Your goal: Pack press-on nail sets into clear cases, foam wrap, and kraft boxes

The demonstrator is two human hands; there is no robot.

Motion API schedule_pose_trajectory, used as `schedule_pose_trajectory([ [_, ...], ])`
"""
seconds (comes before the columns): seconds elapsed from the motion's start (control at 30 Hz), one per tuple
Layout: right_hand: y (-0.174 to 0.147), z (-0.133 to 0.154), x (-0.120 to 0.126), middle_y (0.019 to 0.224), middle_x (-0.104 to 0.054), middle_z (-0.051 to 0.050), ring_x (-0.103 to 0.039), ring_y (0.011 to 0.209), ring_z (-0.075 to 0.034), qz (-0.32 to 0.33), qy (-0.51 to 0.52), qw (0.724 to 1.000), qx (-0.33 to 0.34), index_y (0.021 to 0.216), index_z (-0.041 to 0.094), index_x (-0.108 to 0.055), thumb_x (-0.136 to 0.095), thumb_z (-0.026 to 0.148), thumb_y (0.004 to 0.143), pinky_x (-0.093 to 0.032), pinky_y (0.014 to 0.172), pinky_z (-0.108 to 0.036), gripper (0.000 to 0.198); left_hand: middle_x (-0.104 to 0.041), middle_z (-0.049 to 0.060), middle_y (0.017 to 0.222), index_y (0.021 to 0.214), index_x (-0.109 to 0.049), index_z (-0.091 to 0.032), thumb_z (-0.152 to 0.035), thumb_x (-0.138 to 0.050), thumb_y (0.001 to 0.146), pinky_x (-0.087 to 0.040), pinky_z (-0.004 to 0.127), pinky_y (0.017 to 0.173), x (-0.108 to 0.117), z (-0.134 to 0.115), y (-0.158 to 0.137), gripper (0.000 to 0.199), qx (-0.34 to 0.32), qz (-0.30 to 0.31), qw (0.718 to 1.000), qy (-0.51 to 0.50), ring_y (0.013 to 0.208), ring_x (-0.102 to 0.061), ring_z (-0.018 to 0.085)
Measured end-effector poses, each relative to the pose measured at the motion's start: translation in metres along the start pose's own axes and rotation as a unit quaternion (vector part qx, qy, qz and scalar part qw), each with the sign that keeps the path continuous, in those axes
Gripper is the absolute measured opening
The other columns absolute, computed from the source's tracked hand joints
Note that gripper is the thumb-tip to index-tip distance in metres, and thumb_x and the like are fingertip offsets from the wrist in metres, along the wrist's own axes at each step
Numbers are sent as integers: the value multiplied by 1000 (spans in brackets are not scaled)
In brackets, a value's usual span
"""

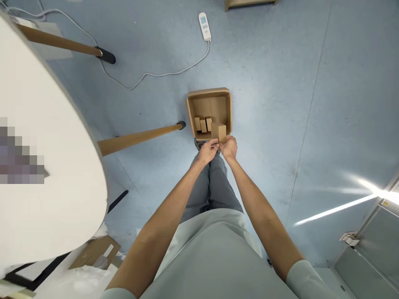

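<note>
We see a folded-cardboard box (218,132), matte brown, flat-sided and sharp-edged, at the near right corner of an open, squarish carton (208,92). The right hand (229,147) grips its near end, thumb and fingers closed around the card. The left hand (208,152) has its fingers narrowly bent together at the same end; we cannot tell whether they press on it. Inside the carton, against its left side, we count three little brown blocks (203,125) in a row, plain and oblong. The carton stands on a smooth, faintly mottled blue floor (264,124), near a round, tapering wooden leg (140,138) with a dark foot. Beyond, we see a glossy white controller (205,26), slim and round-cornered, on a thin, wavy cord (162,75).
</note>
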State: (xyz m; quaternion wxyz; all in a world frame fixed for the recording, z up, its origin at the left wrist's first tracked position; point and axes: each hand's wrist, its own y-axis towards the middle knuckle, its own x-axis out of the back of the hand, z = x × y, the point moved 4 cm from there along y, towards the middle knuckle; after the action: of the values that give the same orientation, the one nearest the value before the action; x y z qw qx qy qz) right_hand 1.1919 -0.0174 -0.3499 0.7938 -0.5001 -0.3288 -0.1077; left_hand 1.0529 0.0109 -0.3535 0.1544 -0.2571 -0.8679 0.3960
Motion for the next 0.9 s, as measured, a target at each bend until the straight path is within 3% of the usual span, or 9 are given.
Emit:
schedule_pose_trajectory([
  [0.23, 94, -13, -82, 133, -64, -17, -68, 120, -30, -27, -36, 999, -26, 119, 18, -58, -79, 22, 88, -53, 104, -43, 38, -78, 13, 134, 126, -77, -15, -18, -64, 97, -52, 43, 120, 30, 56, 85, 32, 9, -11, 999, 32, 125, -74, 24],
  [0.47, 156, -28, -139, 138, -62, -20, -71, 118, -33, -15, -84, 995, -49, 121, 15, -59, -75, 18, 92, -55, 106, -47, 33, -81, 11, 128, 119, -79, -15, -20, -63, 97, -51, 44, 122, 65, 101, 147, 27, 4, -40, 999, 30, 125, -74, 25],
  [0.6, 181, -32, -168, 139, -65, -23, -73, 118, -33, 14, -103, 993, -57, 127, 12, -62, -70, 15, 95, -58, 104, -44, 33, -81, 10, 126, 118, -80, -16, -19, -64, 96, -49, 45, 123, 75, 114, 167, 26, 2, -43, 999, 33, 127, -73, 25],
  [0.73, 202, -35, -192, 120, -77, -23, -76, 118, -32, 95, -116, 987, -56, 119, 10, -73, -60, 3, 95, -58, 103, -40, 28, -80, 11, 129, 119, -79, -16, -20, -63, 98, -49, 44, 123, 79, 118, 177, 27, -6, -42, 999, 31, 127, -73, 25],
  [0.9, 200, -31, -188, 110, -82, -17, -79, 112, -29, 106, -103, 989, -25, 114, 15, -80, -68, 1, 87, -59, 100, -35, 33, -80, 12, 129, 116, -78, -15, -19, -64, 97, -50, 43, 121, 87, 113, 168, 25, 3, -57, 998, 20, 126, -73, 24],
])
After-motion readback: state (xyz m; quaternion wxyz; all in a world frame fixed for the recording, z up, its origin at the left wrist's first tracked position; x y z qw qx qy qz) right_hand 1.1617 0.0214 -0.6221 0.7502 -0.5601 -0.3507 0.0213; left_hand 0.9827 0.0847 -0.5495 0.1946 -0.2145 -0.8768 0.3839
